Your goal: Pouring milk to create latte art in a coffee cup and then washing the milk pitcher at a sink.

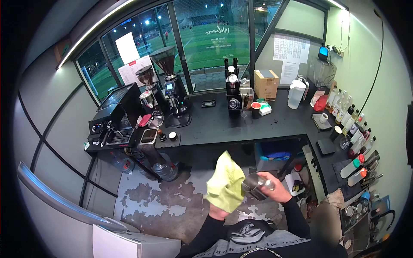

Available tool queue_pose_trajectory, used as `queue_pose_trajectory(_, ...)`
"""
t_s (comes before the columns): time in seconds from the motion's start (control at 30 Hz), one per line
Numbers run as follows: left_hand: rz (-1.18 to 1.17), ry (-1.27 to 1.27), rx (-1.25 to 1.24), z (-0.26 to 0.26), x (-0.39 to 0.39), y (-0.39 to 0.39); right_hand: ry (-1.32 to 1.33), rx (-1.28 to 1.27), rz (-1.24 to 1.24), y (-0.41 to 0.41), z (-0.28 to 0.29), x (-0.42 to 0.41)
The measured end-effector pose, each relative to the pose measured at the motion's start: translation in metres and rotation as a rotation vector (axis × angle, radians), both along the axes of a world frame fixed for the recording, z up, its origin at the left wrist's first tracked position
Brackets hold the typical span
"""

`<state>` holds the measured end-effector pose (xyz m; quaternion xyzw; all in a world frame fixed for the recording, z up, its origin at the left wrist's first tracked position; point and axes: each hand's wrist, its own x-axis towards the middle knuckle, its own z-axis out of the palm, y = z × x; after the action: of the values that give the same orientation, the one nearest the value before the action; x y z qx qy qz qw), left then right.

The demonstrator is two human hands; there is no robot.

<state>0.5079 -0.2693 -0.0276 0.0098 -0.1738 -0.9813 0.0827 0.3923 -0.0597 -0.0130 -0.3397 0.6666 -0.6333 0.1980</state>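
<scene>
In front of my body, over the floor, my right hand (278,191) grips a clear drinking vessel (254,187), tilted with its wide mouth towards my left. A yellow-green cloth (225,183) is draped over my left hand (220,213); its fingers are hidden beneath the fabric, and only the lower hand and wrist show. The cloth's right edge meets the rim of the vessel in the picture; whether it reaches inside cannot be made out.
Ahead runs a black counter (206,129) with an espresso machine (113,119), coffee grinders (172,96) and a cardboard box (266,84). Syrup bottles (343,108) line the right wall, near squeeze bottles (352,166). A white appliance (122,242) stands at lower left. Water jugs (164,169) sit under the counter.
</scene>
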Motion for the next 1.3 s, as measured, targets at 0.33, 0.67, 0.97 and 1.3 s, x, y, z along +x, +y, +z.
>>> queue_pose_trajectory(0.33, 0.181, 0.354, -1.784, 0.012, 0.036, -0.009, 0.177, 0.159, 0.263, -0.021, 0.029, 0.007)
queue_pose_trajectory(0.67, -0.237, 0.237, -1.875, 0.007, 0.002, 0.017, 0.526, 0.124, 0.298, -0.003, 0.041, -0.013)
queue_pose_trajectory(0.97, -0.158, 0.414, -1.820, 0.026, -0.066, 0.069, 0.433, 0.063, 0.346, 0.052, 0.056, -0.088)
queue_pose_trajectory(1.3, 1.184, 0.081, -1.701, 0.008, -0.180, 0.146, -0.614, -0.568, 0.316, 0.070, 0.042, -0.127)
